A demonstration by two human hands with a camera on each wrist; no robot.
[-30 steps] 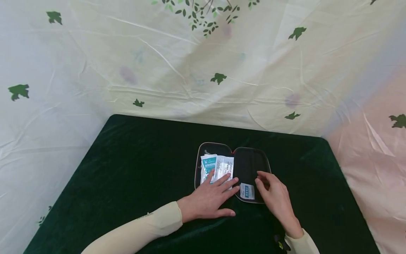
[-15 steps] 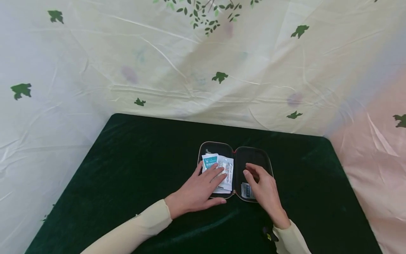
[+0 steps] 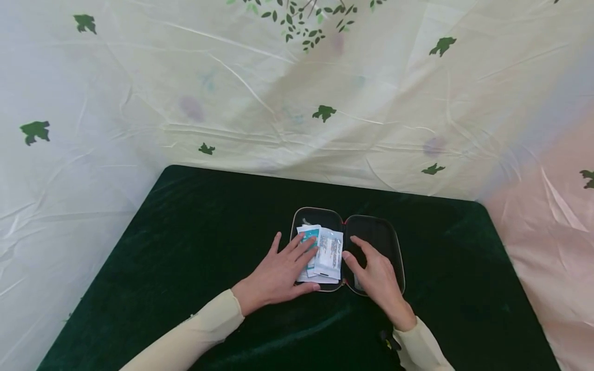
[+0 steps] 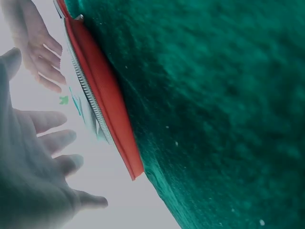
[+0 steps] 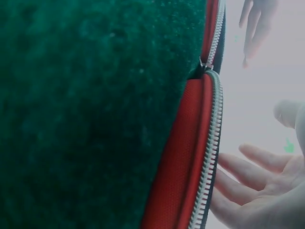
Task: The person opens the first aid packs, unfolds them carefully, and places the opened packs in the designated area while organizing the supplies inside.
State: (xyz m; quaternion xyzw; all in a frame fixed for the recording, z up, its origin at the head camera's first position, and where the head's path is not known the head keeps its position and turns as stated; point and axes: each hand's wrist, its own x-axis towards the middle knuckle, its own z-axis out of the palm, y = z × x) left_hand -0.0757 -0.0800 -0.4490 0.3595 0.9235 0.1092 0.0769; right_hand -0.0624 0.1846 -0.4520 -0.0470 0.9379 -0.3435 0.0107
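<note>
A zip case (image 3: 378, 229) lies spread flat on the table, black inside; both wrist views show its red shell (image 4: 102, 90) and metal zipper (image 5: 213, 124). Flat sachets fill its left half: a white printed one (image 3: 330, 252) overlaps a teal-and-white one (image 3: 311, 236). My left hand (image 3: 280, 275) reaches over their left side with fingers spread and straight. Over the right half hovers my right hand (image 3: 377, 273), thumb and index finger apart, nothing between them. It mostly covers a small sachet (image 3: 357, 282) in that half.
Dark green velvet cloth (image 3: 223, 221) covers the table. A pale hanging sheet (image 3: 260, 103) with leaf prints rises behind and on both sides. Beside the right cuff sits a small dark item (image 3: 386, 340) with a yellow mark.
My left hand has drawn left, uncovering more of the white sachet. My right hand has moved left from the case's right edge, now covering most of the small sachet.
</note>
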